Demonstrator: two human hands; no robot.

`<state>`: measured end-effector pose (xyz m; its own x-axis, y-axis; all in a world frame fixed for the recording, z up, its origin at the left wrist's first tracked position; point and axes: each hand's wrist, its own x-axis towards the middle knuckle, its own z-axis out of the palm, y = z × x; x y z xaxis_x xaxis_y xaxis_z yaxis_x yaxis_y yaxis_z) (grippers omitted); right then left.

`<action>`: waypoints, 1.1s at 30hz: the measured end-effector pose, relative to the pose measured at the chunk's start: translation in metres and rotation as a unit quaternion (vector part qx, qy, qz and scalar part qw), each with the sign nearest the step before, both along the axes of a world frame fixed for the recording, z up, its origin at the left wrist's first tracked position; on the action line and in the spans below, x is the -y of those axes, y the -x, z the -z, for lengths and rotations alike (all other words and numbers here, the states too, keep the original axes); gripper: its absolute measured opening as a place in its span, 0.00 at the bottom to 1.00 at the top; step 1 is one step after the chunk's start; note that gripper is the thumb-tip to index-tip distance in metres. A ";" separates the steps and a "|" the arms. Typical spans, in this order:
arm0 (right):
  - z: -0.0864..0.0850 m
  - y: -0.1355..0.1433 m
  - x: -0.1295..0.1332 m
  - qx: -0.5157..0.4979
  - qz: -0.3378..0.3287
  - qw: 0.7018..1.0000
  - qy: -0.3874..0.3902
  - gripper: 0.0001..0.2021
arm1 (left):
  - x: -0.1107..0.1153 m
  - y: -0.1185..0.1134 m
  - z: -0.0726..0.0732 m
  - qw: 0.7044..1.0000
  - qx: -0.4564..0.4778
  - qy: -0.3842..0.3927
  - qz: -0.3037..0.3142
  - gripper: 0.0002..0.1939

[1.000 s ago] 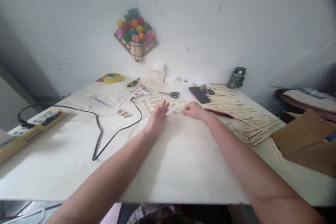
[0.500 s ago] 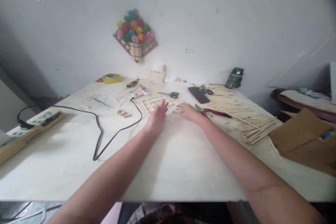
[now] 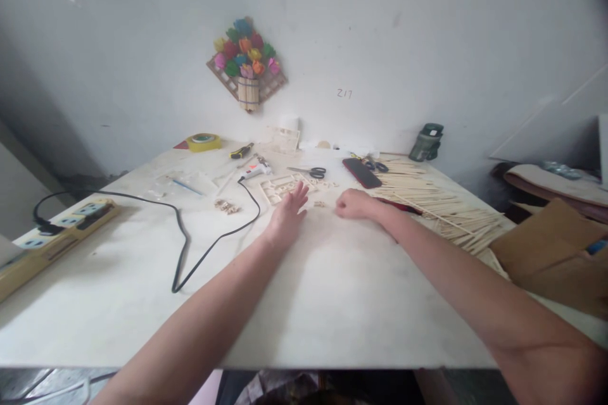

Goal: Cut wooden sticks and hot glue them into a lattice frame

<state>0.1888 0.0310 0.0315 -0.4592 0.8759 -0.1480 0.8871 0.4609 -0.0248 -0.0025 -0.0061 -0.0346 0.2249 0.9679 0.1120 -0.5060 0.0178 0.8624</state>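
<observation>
My left hand (image 3: 289,215) rests on the white table (image 3: 332,304) with its fingers apart and nothing in them, beside a small pale wooden frame (image 3: 270,190). To its right, my right hand (image 3: 354,204) is curled with its fingers pressed together; whatever they might hold is hidden. Small wooden bits (image 3: 320,204) lie between the two hands. Black-handled scissors (image 3: 316,172) are behind the frame. Pliers with red handles (image 3: 401,205) lie partly hidden behind my right hand and forearm, below a dark phone (image 3: 361,173).
Many thin sticks (image 3: 441,209) spread to the right, near a cardboard box (image 3: 546,240). A glue gun (image 3: 256,169) trails a black cord towards a power strip (image 3: 61,234). A green bottle (image 3: 426,142) stands at the back.
My right hand has moved right and slightly nearer, and its extended finger has curled in. My left hand has stayed in nearly the same place.
</observation>
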 end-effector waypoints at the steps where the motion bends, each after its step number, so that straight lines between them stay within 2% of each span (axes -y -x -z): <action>1: -0.009 -0.004 0.004 0.044 0.002 0.995 0.090 0.16 | 0.000 0.000 0.000 1.000 0.001 0.002 0.002 0.27; 2: -0.017 -0.007 0.008 0.074 -0.006 0.981 0.177 0.17 | 0.000 0.000 -0.001 1.000 0.002 0.005 0.003 0.27; 3: -0.024 -0.009 0.011 0.100 0.001 0.972 0.212 0.17 | 0.000 0.000 -0.001 1.000 0.003 0.007 0.005 0.27; 4: -0.029 -0.010 0.013 0.121 0.011 0.972 0.200 0.17 | 0.001 0.000 -0.002 1.000 0.003 0.009 0.007 0.27; 6: -0.032 -0.010 0.014 0.129 0.018 0.987 0.095 0.14 | 0.001 0.000 -0.003 1.000 0.002 0.009 0.007 0.27; 8: -0.027 -0.008 0.011 0.105 0.011 0.994 -0.018 0.13 | 0.002 0.001 -0.004 1.000 0.001 0.006 0.008 0.27; 9: -0.022 -0.008 0.008 0.085 0.004 0.995 -0.046 0.12 | 0.003 0.001 -0.004 1.000 0.001 0.004 0.008 0.27; 14: 0.005 -0.007 -0.010 -0.007 -0.022 0.998 -0.055 0.14 | 0.004 0.002 -0.006 1.000 -0.001 0.005 0.004 0.28; 19: 0.019 0.001 -0.019 -0.083 -0.037 0.992 -0.089 0.20 | 0.001 0.003 -0.005 1.000 0.006 0.007 0.004 0.28; 23: 0.031 0.014 -0.026 -0.107 -0.118 0.982 -0.097 0.24 | 0.000 0.003 -0.002 1.000 0.009 0.006 0.000 0.28; 26: 0.040 0.021 -0.031 -0.109 -0.175 0.974 -0.095 0.22 | 0.000 0.004 -0.002 1.000 0.009 0.007 -0.001 0.29; 33: 0.041 0.026 -0.030 -0.094 -0.187 0.971 -0.115 0.16 | 0.001 0.003 -0.003 1.000 0.002 0.010 -0.007 0.28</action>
